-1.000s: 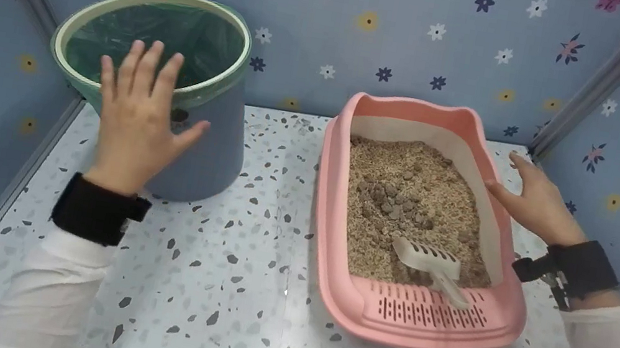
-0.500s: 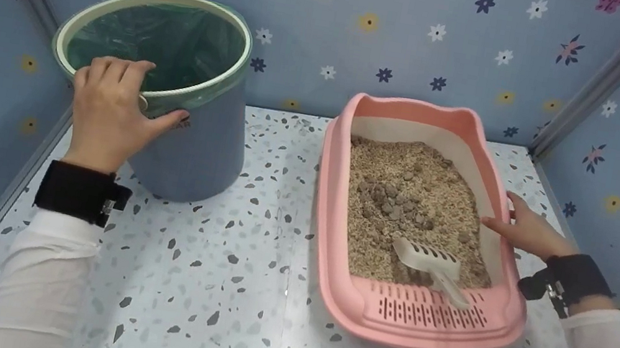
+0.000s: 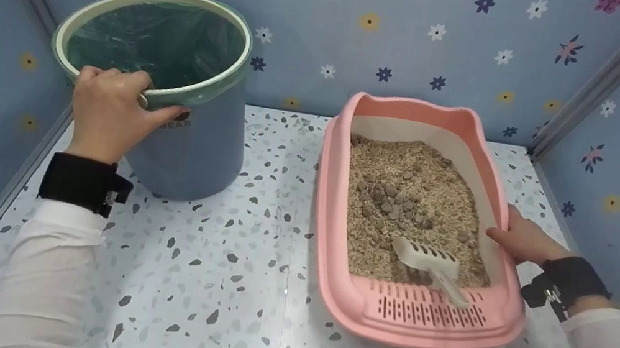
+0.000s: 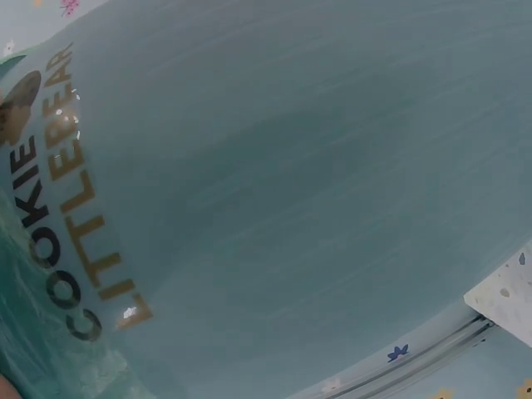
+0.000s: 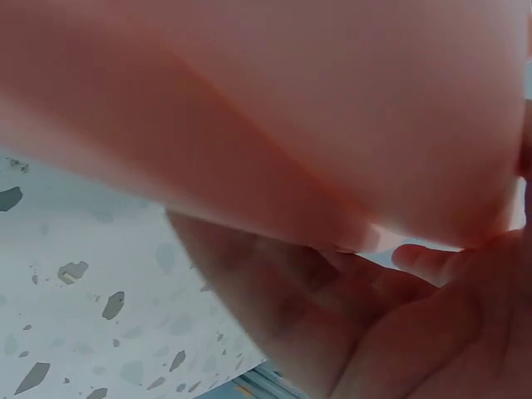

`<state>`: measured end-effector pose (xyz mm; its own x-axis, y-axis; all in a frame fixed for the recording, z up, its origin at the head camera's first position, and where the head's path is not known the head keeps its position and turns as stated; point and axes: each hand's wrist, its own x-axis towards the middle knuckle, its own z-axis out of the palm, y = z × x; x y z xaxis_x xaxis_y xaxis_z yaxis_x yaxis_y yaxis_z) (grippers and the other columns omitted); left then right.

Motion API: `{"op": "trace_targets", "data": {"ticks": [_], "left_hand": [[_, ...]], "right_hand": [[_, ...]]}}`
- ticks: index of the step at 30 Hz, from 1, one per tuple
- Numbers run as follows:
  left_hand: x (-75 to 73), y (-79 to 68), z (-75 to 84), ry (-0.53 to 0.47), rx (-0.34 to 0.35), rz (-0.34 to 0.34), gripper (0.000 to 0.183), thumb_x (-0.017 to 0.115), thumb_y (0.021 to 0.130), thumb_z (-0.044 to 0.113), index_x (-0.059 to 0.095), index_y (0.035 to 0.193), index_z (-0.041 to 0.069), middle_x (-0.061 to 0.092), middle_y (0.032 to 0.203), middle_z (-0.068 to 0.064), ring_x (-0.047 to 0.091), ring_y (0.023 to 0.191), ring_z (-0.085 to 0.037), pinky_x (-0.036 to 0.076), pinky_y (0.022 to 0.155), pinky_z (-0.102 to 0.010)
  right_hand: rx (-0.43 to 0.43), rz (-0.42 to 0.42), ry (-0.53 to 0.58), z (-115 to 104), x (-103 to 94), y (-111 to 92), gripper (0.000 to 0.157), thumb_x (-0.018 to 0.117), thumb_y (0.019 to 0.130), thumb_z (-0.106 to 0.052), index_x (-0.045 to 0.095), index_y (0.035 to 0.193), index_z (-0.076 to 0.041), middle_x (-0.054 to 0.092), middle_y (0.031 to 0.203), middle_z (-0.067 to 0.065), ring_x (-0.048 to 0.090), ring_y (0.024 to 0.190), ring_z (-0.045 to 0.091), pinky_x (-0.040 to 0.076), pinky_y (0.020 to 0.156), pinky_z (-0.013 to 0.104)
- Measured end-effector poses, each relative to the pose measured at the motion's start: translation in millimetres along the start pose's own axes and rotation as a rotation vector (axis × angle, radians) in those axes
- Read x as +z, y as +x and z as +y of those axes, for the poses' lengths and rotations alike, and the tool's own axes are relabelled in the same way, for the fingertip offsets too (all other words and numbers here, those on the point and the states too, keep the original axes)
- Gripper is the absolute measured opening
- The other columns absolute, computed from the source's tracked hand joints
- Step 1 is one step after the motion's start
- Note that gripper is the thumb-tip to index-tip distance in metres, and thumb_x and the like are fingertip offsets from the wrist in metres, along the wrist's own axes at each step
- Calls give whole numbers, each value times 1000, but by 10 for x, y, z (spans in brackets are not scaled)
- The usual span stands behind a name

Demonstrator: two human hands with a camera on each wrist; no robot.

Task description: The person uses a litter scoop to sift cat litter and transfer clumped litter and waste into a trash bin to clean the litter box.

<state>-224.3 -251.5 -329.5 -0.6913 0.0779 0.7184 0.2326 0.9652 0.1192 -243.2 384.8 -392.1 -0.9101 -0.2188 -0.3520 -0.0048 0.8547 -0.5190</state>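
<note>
At the left of the head view stands a blue-grey trash can [image 3: 192,160] lined with a green bag [image 3: 181,39] under a cream ring. My left hand [image 3: 110,109] grips its front rim, fingers over the edge and thumb outside. The left wrist view is filled by the can's lettered wall [image 4: 291,183]. On the right is a pink litter box [image 3: 329,246] holding tan litter with darker clumps [image 3: 396,204]. My right hand [image 3: 529,239] holds its right rim, thumb on top; in the right wrist view the fingers [image 5: 307,307] curl beneath the rim.
A beige slotted litter scoop [image 3: 428,260] lies in the box, its handle over the perforated front ledge. Flower-patterned panels [image 3: 322,25] enclose the speckled white surface [image 3: 199,307] at the back and both sides.
My left hand has come down from above the can's opening and now grips its rim. My right hand has moved down to the litter box's right rim and taken hold of it.
</note>
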Motion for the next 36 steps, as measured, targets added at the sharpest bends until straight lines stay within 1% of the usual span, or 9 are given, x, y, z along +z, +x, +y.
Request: {"op": "trace_targets", "data": {"ticks": [3,7,12,17,26,30,33,36], "left_hand": [[25,3,-30,14,31,38,56,79,69,49,41,61,8,42,50,-11,42,47,-32,33,63,-47],[63,14,-58,7,53,87,60,80,67,48,35,57,10,36,46,-8,36,42,-29,30,55,-45],[101,30,-82,16,70,130,64,81,64,51,32,55,11,32,45,-7,30,40,-27,26,49,-42],[107,37,-102,38,100,139,65,79,64,54,32,54,10,31,44,-6,28,39,-27,21,45,-38],[96,41,-99,12,80,145,65,78,64,55,32,52,11,30,44,-5,27,39,-26,12,44,-33],[84,41,-70,7,78,144,66,78,65,55,32,52,11,28,44,-5,28,39,-26,11,45,-33],[75,37,-56,22,98,139,66,77,67,56,32,52,10,27,45,-4,27,39,-26,11,44,-33],[85,26,-40,5,93,155,66,78,64,55,32,52,10,27,45,-4,27,39,-26,11,45,-33]], "right_hand": [[2,37,-16,13,18,7,63,47,92,-18,16,140,8,57,100,29,61,63,15,52,49,33],[-6,65,-18,29,28,10,59,46,91,-16,20,138,8,59,98,28,61,63,15,51,50,32],[-11,66,-3,31,33,10,59,46,91,-15,20,138,8,59,100,29,62,65,15,51,50,32],[-12,55,2,36,41,7,59,46,90,-14,19,139,8,59,100,29,61,65,15,51,51,32],[-34,55,11,20,42,-9,61,45,91,-14,17,139,10,58,100,32,61,66,15,51,50,32],[-31,53,16,30,41,-2,61,46,90,-14,17,139,9,58,101,32,62,67,16,51,50,32],[-22,51,22,41,46,0,62,46,90,-14,16,140,8,58,101,32,62,67,17,52,51,33],[-16,53,26,47,42,0,63,46,90,-14,16,140,7,58,101,32,63,66,17,52,51,33]]}}
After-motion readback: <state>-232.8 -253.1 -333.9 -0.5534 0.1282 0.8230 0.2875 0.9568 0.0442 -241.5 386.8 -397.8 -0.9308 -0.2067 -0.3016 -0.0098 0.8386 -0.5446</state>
